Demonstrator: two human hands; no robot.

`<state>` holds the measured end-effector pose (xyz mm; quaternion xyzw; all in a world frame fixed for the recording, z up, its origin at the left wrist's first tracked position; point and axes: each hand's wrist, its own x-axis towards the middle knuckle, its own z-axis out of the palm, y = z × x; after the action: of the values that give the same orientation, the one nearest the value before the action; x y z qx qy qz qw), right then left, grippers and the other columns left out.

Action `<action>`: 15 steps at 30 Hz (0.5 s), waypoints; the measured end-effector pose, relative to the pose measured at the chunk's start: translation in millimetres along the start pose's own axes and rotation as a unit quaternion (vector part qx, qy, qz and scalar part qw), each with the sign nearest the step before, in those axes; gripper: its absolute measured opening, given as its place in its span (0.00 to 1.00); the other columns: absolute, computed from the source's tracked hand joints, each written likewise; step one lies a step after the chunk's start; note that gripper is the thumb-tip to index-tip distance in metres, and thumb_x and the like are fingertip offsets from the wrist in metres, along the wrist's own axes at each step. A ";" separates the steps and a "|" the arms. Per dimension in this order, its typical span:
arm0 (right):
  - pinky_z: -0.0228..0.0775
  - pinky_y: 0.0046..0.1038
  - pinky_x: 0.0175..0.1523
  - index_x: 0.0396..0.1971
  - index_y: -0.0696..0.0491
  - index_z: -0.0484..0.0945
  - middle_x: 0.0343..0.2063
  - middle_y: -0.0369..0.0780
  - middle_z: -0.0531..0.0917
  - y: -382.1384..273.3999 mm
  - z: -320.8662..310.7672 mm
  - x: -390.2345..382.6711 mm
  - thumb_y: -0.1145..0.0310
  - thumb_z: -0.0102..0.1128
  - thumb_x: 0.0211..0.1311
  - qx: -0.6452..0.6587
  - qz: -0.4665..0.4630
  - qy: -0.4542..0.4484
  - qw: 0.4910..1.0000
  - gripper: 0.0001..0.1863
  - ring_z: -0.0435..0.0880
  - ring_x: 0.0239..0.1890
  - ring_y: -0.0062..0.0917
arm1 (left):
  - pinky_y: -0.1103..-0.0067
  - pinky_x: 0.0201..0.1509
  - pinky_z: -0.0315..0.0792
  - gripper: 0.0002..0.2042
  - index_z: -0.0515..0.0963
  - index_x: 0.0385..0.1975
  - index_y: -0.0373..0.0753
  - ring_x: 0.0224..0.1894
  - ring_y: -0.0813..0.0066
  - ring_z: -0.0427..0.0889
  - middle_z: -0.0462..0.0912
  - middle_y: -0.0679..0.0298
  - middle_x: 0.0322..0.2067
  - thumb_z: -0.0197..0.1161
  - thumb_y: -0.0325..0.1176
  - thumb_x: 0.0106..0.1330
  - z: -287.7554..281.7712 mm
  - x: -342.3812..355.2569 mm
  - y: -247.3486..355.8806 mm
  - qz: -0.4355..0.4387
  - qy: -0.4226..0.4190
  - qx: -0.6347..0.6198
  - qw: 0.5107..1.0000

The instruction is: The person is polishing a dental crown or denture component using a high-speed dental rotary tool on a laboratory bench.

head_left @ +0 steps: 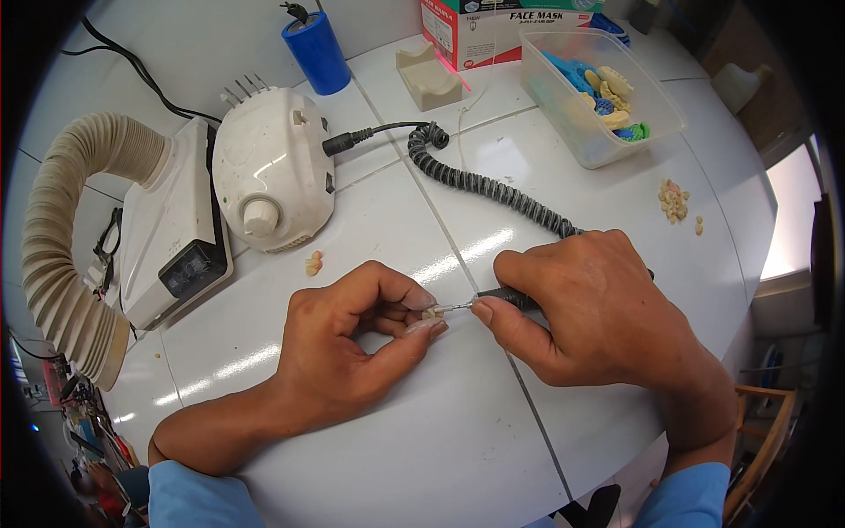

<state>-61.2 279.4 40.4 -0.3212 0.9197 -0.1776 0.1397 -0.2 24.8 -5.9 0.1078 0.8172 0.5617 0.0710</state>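
Between the thumb and fingertips of my left hand point(352, 343) is a small pale piece point(430, 312), partly hidden. My right hand point(581, 312) grips a dark rotary handpiece point(495, 299), whose thin metal bit point(451, 307) points left and meets the piece. A coiled dark cord point(493, 189) runs from under my right hand to a white motor control box point(273, 167) with a dial and upright bits on top. A few small pale pieces point(313, 263) lie on the white tiled table point(414, 440) above my left hand.
A white machine point(180, 246) with a ribbed hose point(53, 229) stands left. At the back are a blue cylinder point(319, 55), a cream holder point(428, 79), a cardboard box point(493, 26) and a plastic container point(563, 132) of coloured moulded pieces. A pile of pale pieces point(672, 201) lies right.
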 end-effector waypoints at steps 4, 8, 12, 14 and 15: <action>0.76 0.49 0.31 0.27 0.57 0.86 0.16 0.48 0.84 -0.4 -0.8 0.5 0.51 0.63 0.75 -0.002 0.004 -0.006 1.000 0.24 0.87 0.22 0.48 | 0.79 0.52 0.88 0.09 0.82 0.45 0.28 0.45 0.77 0.92 0.92 0.57 0.42 0.75 0.17 0.70 -0.1 0.5 0.9 -0.004 -0.001 -0.001 1.000; 0.76 0.49 0.31 0.27 0.57 0.86 0.16 0.48 0.84 0.6 0.4 -0.2 0.51 0.63 0.75 0.001 -0.002 0.004 1.000 0.24 0.87 0.21 0.49 | 0.81 0.50 0.87 0.09 0.82 0.45 0.29 0.43 0.79 0.91 0.91 0.59 0.41 0.75 0.18 0.71 0.1 -0.2 0.0 -0.003 0.001 0.003 1.000; 0.76 0.49 0.32 0.27 0.57 0.86 0.16 0.48 0.84 0.4 0.3 -0.2 0.51 0.63 0.75 -0.003 -0.001 0.004 1.000 0.24 0.87 0.22 0.49 | 0.81 0.49 0.86 0.09 0.83 0.46 0.29 0.42 0.80 0.90 0.91 0.60 0.41 0.76 0.19 0.71 0.5 0.3 1.1 -0.001 0.003 0.013 1.000; 0.76 0.50 0.32 0.27 0.57 0.86 0.16 0.48 0.84 1.0 0.6 0.2 0.51 0.62 0.75 0.005 -0.003 0.005 1.000 0.24 0.87 0.22 0.49 | 0.82 0.49 0.85 0.10 0.83 0.47 0.29 0.43 0.81 0.89 0.91 0.61 0.41 0.76 0.20 0.71 0.4 0.2 1.2 -0.005 0.000 0.016 1.000; 0.76 0.50 0.32 0.27 0.57 0.86 0.16 0.48 0.84 0.8 0.3 0.5 0.51 0.62 0.75 0.005 -0.003 0.005 1.000 0.24 0.87 0.22 0.49 | 0.82 0.49 0.85 0.10 0.83 0.47 0.29 0.43 0.81 0.89 0.91 0.61 0.41 0.76 0.20 0.71 0.3 -0.2 1.3 -0.005 0.000 0.016 1.000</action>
<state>-61.9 279.6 39.7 -0.3221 0.9185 -0.1844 0.1362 0.2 25.5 -4.8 0.1046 0.8266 0.5483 0.0719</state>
